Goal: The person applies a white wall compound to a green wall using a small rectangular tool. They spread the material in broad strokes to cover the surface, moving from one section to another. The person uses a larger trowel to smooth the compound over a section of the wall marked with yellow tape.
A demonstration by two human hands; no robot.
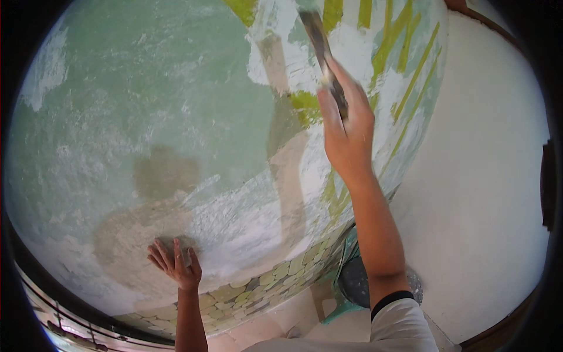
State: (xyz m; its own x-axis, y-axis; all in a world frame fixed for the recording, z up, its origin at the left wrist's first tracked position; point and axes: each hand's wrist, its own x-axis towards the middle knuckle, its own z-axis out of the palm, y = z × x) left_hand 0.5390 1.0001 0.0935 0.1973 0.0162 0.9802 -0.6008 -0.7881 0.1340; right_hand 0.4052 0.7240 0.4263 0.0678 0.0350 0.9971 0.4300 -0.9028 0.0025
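Note:
A large wall point(211, 111) fills most of the view, with green paint, white patches and yellow-green streaks. High on the right, my right hand point(350, 126) is closed round a scraper point(319, 44), a long, flat, dark tool somewhat blurred by motion. Its far end lies over a white patch among the streaks; I cannot tell whether it touches the surface. Lower left, my left hand point(179, 264) rests against the wall with its fingers spread, holding nothing. Shadows of my head and raised arm fall on the wall.
Stone-patterned tiling point(264, 287) runs along the wall's foot. A dark speckled round container point(356, 281) stands below my right arm, beside green sheeting point(341, 308). To the right is a plain white wall point(475, 170). Railings point(73, 328) show at the lower left.

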